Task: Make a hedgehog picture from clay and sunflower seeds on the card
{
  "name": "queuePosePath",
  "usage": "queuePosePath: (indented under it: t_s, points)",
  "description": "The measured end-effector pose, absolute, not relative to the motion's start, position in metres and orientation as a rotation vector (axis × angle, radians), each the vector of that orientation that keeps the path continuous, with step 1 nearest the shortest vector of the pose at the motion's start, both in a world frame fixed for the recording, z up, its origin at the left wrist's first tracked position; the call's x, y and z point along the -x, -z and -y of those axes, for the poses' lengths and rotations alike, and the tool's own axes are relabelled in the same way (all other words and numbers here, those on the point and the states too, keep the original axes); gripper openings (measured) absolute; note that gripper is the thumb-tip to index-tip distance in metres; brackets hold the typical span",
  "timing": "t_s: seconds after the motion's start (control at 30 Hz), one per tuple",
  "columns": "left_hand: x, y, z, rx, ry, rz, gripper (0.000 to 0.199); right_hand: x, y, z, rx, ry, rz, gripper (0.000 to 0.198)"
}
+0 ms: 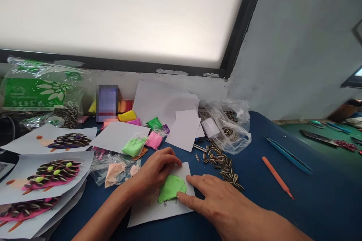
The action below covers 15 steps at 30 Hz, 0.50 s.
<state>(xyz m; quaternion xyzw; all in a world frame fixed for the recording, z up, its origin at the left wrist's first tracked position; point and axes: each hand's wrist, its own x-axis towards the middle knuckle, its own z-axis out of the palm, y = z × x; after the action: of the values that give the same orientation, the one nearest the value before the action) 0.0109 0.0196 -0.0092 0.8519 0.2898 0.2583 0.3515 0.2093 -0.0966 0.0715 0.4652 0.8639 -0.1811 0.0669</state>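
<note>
A white sheet of paper (147,211) lies on the blue table, with a flattened patch of bright green modelling clay (173,188) stuck on it. Short drawn legs show under the clay's lower edge. My left hand (157,165) rests at the clay's upper left, its fingers loosely bent over the paper and some of them hidden. At the right side my right hand (215,196) is spread, thumb tip touching the clay's edge and a fingertip on the paper's right edge. Neither hand appears to hold anything.
Striped sunflower seeds (222,163) lie right of the paper, below a clear plastic bag (240,135). Farther right are an orange pen (277,179) and blue tweezers (288,154). Clay packets (135,145) sit behind my left hand. Hedgehog pictures (53,173) stack at left.
</note>
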Motion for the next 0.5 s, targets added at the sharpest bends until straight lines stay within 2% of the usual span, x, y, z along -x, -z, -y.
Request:
queuePosePath:
  t_s: [0.2, 0.4, 0.43, 0.5]
  points:
    - [-0.011, 0.010, -0.019, -2.204, -0.679, -0.745, 0.029, -0.211, -0.058, 0.096, -1.397, 0.410, -2.742, 0.057]
    - [-0.011, 0.008, -0.018, -2.203, -0.673, -0.752, 0.029, -0.210, -0.058, 0.077, -1.632, 0.460, -2.750, 0.004]
    - [-0.012, 0.007, -0.018, -2.205, -0.667, -0.755, 0.030, -0.209, -0.056, 0.073, -1.660, 0.458, -2.762, 0.002]
    - [-0.012, 0.006, -0.017, -2.201, -0.649, -0.765, 0.030, -0.205, -0.051, 0.065, -1.630, 0.458, -2.777, 0.012]
